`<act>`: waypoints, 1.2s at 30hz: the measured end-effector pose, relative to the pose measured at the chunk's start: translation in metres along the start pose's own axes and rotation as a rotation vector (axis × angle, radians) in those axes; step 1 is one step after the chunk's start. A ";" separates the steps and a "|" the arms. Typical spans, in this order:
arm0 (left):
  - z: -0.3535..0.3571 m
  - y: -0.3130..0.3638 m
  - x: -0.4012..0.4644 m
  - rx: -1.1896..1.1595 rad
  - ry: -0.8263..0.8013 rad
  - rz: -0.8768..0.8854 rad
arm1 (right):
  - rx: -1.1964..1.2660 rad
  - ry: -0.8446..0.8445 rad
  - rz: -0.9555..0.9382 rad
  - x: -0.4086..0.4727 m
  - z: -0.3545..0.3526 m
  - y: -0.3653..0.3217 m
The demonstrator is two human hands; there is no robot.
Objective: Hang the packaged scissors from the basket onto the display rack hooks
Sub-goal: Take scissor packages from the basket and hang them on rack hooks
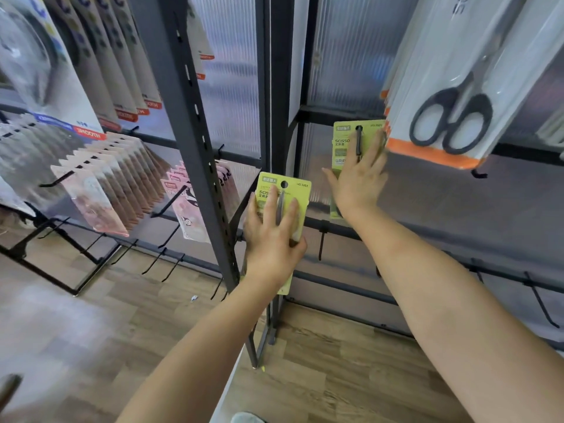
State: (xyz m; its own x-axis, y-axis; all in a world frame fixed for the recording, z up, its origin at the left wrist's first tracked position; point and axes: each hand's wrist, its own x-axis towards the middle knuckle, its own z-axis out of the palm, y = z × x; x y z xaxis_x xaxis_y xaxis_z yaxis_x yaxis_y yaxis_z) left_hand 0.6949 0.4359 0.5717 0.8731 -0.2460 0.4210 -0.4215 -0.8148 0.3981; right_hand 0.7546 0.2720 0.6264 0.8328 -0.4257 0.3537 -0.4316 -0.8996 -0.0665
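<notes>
My left hand [273,236] grips a lime-green scissors pack [297,186] in front of the rack's dark upright, fingers over its front and thumb at its right edge; its hang hole is free. My right hand [360,175] lies with straight fingers on a second green scissors pack [343,138], which hangs on a black hook [359,141] passing through its hole. The basket is out of view.
Large white-and-orange packs of black-handled scissors [451,87] hang just right of my right hand. Bare black hooks [540,300] jut from the lower rails. Pink and beige packets [113,184] fill hooks at left. Wood floor [320,361] lies below.
</notes>
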 end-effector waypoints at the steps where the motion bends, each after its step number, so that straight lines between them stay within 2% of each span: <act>1: -0.001 0.001 0.000 -0.005 -0.007 0.000 | -0.003 -0.010 -0.004 0.000 -0.001 0.001; 6: -0.005 0.009 0.001 0.015 0.037 0.054 | 0.084 -0.046 -0.106 -0.016 -0.017 0.012; 9: -0.007 0.015 -0.001 0.023 0.022 0.072 | 0.545 -0.032 -0.179 -0.038 -0.029 0.026; 10: -0.007 0.018 -0.003 0.027 0.019 0.087 | 0.702 -0.070 -0.155 -0.045 -0.034 0.031; 12: -0.007 0.022 -0.007 0.052 0.033 0.121 | 0.855 -0.172 -0.087 -0.056 -0.049 0.041; 18: -0.013 0.046 -0.021 0.067 0.015 0.134 | 0.918 -0.428 -0.119 -0.078 -0.084 0.062; 23: -0.017 0.069 -0.038 0.046 0.069 0.203 | 0.836 -0.407 -0.160 -0.090 -0.098 0.063; 29: -0.019 0.082 -0.047 0.003 0.153 0.276 | 0.920 -0.380 -0.120 -0.095 -0.110 0.071; 30: -0.019 0.082 -0.048 -0.046 0.159 0.255 | 0.929 -0.376 -0.124 -0.095 -0.112 0.073; 32: -0.024 0.084 -0.049 -0.287 0.142 0.129 | 0.922 -0.366 -0.147 -0.094 -0.114 0.075; 34: -0.037 0.090 -0.047 -0.600 0.119 -0.131 | 0.886 -0.357 -0.184 -0.092 -0.116 0.076; 36: -0.049 0.091 -0.040 -0.899 0.032 -0.467 | 0.873 -0.347 -0.204 -0.089 -0.117 0.075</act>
State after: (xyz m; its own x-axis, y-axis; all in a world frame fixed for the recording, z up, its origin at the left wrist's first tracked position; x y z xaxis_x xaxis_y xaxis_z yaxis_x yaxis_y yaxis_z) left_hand 0.6099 0.3975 0.6304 0.9963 0.0212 0.0827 -0.0794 -0.1251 0.9890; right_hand 0.6074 0.2540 0.6986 0.9801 -0.1321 0.1484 0.0261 -0.6548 -0.7553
